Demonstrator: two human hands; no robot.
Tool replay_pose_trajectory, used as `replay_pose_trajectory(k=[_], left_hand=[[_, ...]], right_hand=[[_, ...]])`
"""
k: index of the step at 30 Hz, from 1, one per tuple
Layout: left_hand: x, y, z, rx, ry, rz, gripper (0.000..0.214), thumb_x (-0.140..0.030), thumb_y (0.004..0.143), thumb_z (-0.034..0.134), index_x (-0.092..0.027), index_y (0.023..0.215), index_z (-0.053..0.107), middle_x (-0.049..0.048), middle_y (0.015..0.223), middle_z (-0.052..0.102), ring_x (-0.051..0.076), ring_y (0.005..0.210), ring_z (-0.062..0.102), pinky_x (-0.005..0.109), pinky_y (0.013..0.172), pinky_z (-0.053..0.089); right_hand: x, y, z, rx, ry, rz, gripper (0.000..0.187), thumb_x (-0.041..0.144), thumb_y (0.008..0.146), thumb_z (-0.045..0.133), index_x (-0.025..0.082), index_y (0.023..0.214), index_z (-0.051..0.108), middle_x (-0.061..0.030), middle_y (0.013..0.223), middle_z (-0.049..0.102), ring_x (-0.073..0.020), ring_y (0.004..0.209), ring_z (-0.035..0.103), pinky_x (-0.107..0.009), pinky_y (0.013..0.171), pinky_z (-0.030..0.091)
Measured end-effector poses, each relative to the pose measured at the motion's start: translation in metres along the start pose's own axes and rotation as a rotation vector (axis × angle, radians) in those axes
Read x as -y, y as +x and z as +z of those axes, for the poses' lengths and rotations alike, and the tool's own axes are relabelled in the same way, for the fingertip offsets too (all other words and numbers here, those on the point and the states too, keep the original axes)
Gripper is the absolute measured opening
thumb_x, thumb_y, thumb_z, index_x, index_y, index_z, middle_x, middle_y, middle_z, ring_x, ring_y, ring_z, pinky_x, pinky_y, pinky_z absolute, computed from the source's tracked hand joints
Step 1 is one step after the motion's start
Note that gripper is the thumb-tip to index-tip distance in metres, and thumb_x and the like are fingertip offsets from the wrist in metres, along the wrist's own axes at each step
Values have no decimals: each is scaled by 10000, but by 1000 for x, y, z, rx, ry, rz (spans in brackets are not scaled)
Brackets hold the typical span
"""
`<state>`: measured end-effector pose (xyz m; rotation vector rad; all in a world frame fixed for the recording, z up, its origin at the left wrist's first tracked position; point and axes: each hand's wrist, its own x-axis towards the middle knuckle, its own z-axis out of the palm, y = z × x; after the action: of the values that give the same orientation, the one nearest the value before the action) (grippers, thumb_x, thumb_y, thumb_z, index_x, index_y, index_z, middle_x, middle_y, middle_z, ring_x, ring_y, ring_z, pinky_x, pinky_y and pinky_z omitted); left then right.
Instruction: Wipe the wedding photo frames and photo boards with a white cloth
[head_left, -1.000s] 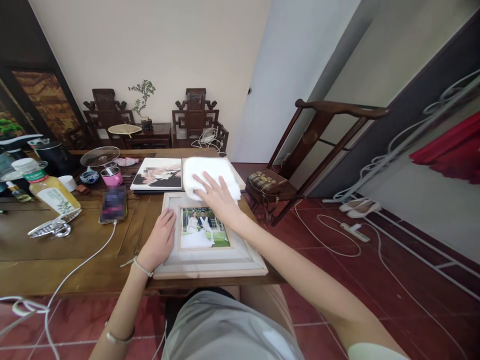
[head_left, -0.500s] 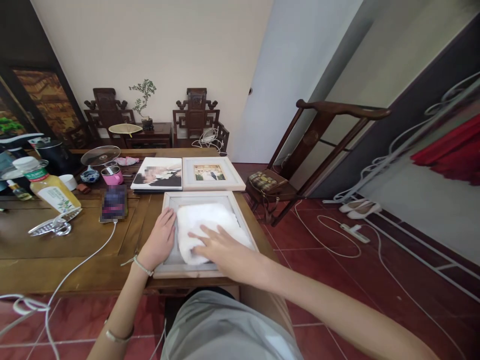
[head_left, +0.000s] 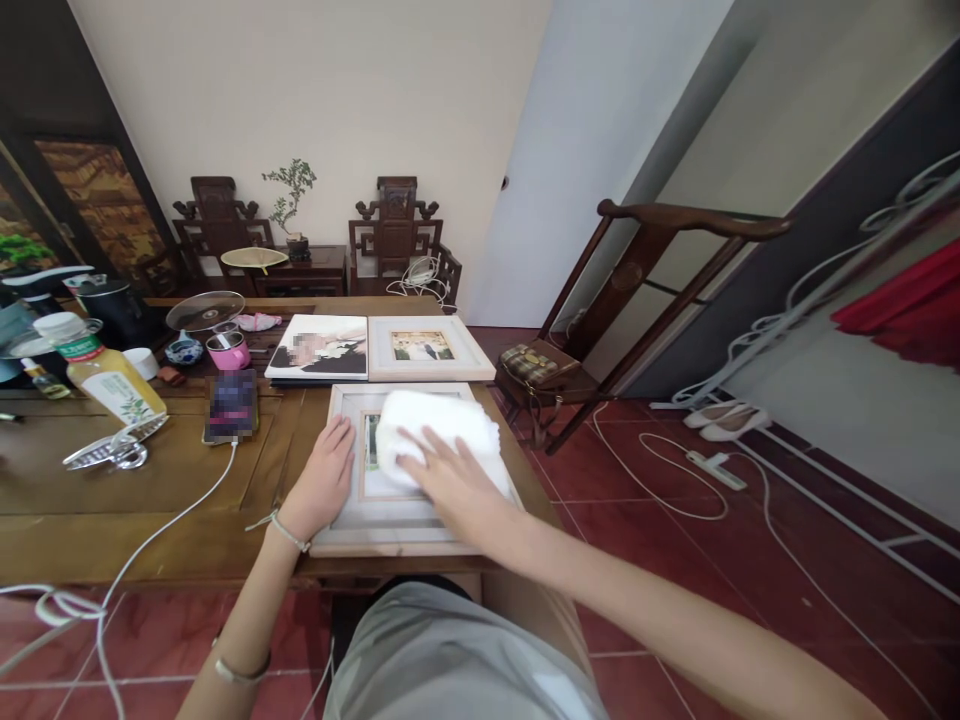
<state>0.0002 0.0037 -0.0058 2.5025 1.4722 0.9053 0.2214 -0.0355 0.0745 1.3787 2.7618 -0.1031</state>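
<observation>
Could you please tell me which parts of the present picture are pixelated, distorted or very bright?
Head view: the phone and part of the black-and-white print are pixelated; head view, right side: the wooden chair looks stretched and leaning, probably from the wide lens; head view, centre: the white cloth under the right hand is bright, with little texture.

- Photo point(head_left: 371, 440) in the near frame point(head_left: 397, 540): mostly hidden under the white cloth point(head_left: 439, 410)
- Right hand point(head_left: 461, 490): palm hidden
- Phone screen point(head_left: 232, 400): blurred into pixels
- Red fabric point(head_left: 911, 310): cut off by the right edge
- 2 forearms point(head_left: 637, 590): cut off at the bottom
</observation>
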Motion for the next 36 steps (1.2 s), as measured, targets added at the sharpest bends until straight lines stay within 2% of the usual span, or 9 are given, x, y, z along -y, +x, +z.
replay_pose_trajectory(k=[5, 8, 12, 16, 19, 24, 27, 32, 36], left_hand=[[-4, 0, -3, -13, -62, -16, 449, -277, 973, 307, -114, 1366, 452, 158, 1428, 441, 269, 1395, 288, 514, 1142, 264], [-10, 1, -9, 10, -146, -69, 501, -374, 983, 313, -144, 1426, 365, 131, 1492, 356, 244, 1411, 253, 476, 1163, 218], [-18, 1, -16, 8, -267, -120, 592, -443, 983, 287, -167, 1497, 184, 107, 1560, 195, 218, 1436, 174, 424, 1180, 153], [-21, 0, -19, -22, -323, -83, 611, -464, 984, 264, -194, 1510, 113, 74, 1581, 100, 219, 1450, 70, 421, 1184, 93], [-20, -2, -20, -27, -345, -54, 617, -489, 981, 238, -191, 1510, 126, 73, 1578, 115, 223, 1449, 76, 412, 1183, 101], [-17, -4, -20, 6, -346, -26, 629, -519, 972, 219, -188, 1505, 166, 78, 1570, 158, 228, 1445, 120, 407, 1182, 129], [-16, -4, -19, 35, -302, -78, 616, -495, 977, 241, -166, 1496, 200, 101, 1555, 211, 228, 1436, 170, 416, 1177, 162], [-16, -1, -15, 55, -191, -119, 545, -436, 982, 299, -158, 1451, 319, 116, 1510, 326, 230, 1408, 263, 440, 1157, 236], [-15, 1, -10, 59, -93, -110, 505, -375, 972, 353, -128, 1412, 383, 142, 1488, 360, 242, 1400, 282, 457, 1143, 267]], right_hand=[[-28, 50, -1, -221, -157, 113, 687, -81, 747, 423, 208, 1371, 428, -98, 1563, 125, -378, 1414, 118, -652, 1022, 284], [-26, 71, -1, -188, -170, 97, 650, -72, 783, 396, 211, 1366, 441, -102, 1555, 174, -391, 1406, 142, -664, 1002, 304], [-3, 77, 7, -122, -130, 28, 484, 35, 894, 368, 209, 1328, 493, -113, 1545, 214, -416, 1390, 176, -714, 970, 292], [22, 62, 10, -54, -133, -118, 428, 98, 908, 422, 191, 1318, 506, -130, 1540, 224, -435, 1376, 201, -730, 943, 314], [33, 46, 9, 0, -138, -197, 442, 101, 883, 479, 192, 1314, 514, -140, 1531, 249, -448, 1359, 236, -735, 932, 330], [33, 18, 7, -32, -133, -291, 367, 102, 874, 488, 187, 1216, 589, -146, 1515, 287, -439, 1348, 275, -701, 941, 360], [26, -2, -1, 27, -92, -352, 393, 82, 856, 492, 184, 1223, 586, -142, 1521, 273, -421, 1363, 257, -700, 968, 335], [14, -33, -16, 124, -33, -293, 442, 16, 858, 415, 182, 1225, 599, -98, 1522, 272, -371, 1392, 213, -646, 1039, 297], [-1, -52, -9, 90, -54, -180, 420, -4, 833, 442, 197, 1129, 662, -87, 1489, 345, -370, 1373, 268, -639, 1031, 307]])
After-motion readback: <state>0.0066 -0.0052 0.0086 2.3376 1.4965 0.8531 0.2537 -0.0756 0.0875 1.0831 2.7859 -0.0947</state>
